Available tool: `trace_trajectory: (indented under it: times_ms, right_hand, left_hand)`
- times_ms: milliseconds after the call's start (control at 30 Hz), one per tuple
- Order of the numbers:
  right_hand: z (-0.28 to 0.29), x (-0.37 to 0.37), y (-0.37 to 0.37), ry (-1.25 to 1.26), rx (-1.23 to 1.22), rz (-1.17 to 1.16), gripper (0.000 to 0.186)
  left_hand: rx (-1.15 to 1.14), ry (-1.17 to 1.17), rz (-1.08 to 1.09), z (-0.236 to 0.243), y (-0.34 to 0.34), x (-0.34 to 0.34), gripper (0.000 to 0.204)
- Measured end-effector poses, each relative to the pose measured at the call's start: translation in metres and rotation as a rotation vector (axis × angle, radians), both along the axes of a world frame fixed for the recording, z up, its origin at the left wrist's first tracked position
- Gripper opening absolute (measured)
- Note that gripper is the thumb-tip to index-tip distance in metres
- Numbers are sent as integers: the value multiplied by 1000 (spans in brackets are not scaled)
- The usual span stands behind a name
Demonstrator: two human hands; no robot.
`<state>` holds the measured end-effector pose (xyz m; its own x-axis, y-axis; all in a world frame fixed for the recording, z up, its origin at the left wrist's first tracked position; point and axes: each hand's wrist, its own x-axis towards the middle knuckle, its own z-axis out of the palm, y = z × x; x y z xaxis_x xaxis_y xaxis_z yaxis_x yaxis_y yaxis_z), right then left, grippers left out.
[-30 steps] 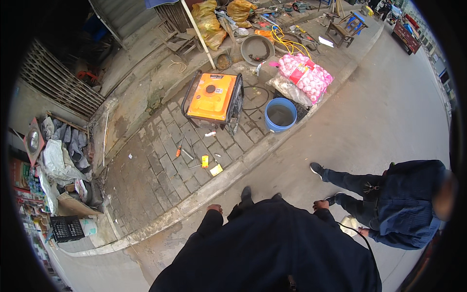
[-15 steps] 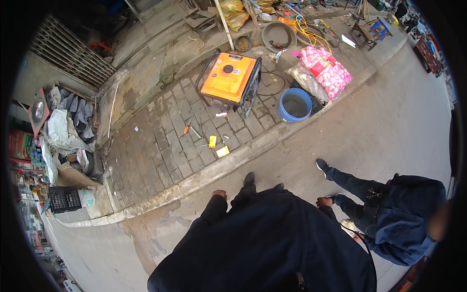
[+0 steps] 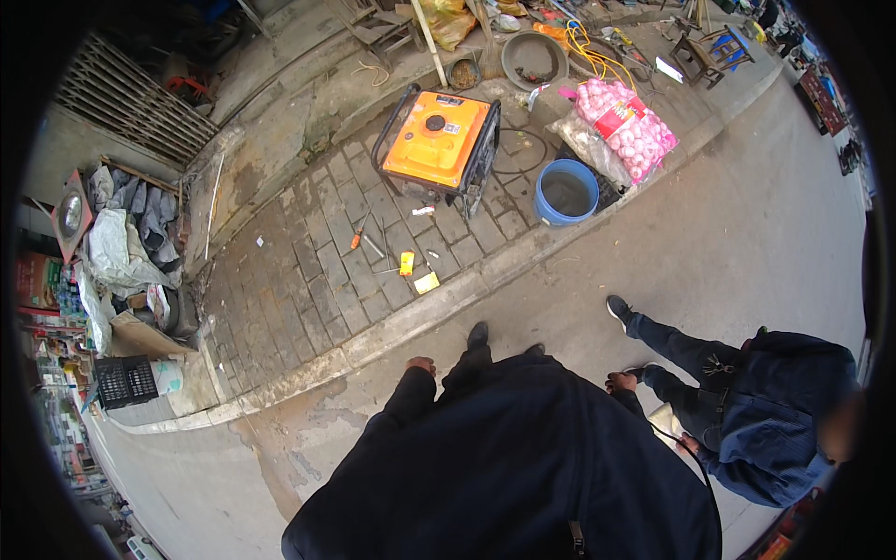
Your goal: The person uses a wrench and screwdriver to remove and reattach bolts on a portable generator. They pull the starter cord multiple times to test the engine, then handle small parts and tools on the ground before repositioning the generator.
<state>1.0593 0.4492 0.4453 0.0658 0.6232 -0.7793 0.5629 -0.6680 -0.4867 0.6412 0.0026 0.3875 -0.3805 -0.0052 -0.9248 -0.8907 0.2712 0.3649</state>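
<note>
My left hand (image 3: pixel 420 365) hangs beside my dark jacket, fingers curled; what is inside, if anything, is hidden. My right hand (image 3: pixel 621 383) hangs on the other side, also curled, its contents too small to make out, near a co-worker (image 3: pixel 775 411) in dark clothes at my right. On the paving ahead stands an orange generator (image 3: pixel 435 149) in a black frame. Near it lie an orange-handled screwdriver (image 3: pixel 357 238), small yellow packets (image 3: pixel 407 263) and a blue bucket (image 3: pixel 566 194) of murky liquid stands beside pink sacks (image 3: pixel 625 131).
A concrete kerb (image 3: pixel 364 347) curves between road and paving. At left are heaped tarps (image 3: pixel 126 252) and a black crate (image 3: pixel 124 380); farther back are a metal gate (image 3: pixel 140 98), a round basin (image 3: pixel 534 61), a coiled yellow hose (image 3: pixel 597 56), wooden chairs (image 3: pixel 709 56) and vehicles (image 3: pixel 819 103).
Over the last second the paved scene has shifted right and up in the picture. My hands have risen slightly in view, still hanging at my sides. The co-worker remains at my right.
</note>
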Motion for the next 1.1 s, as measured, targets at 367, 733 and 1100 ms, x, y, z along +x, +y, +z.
trace_trajectory:
  times_ms: [367,733,1100]
  right_hand:
    - [-12,7,4,-7,7,40,17]
    - [-56,27,10,-4,18,80,14]
    - [-48,26,17,67,18,102,9]
  left_hand:
    - [19,11,-68,13,6,1,37]
    - [-9,7,-13,15,7,3,30]
    - [-79,49,-77,21,9,10,28]
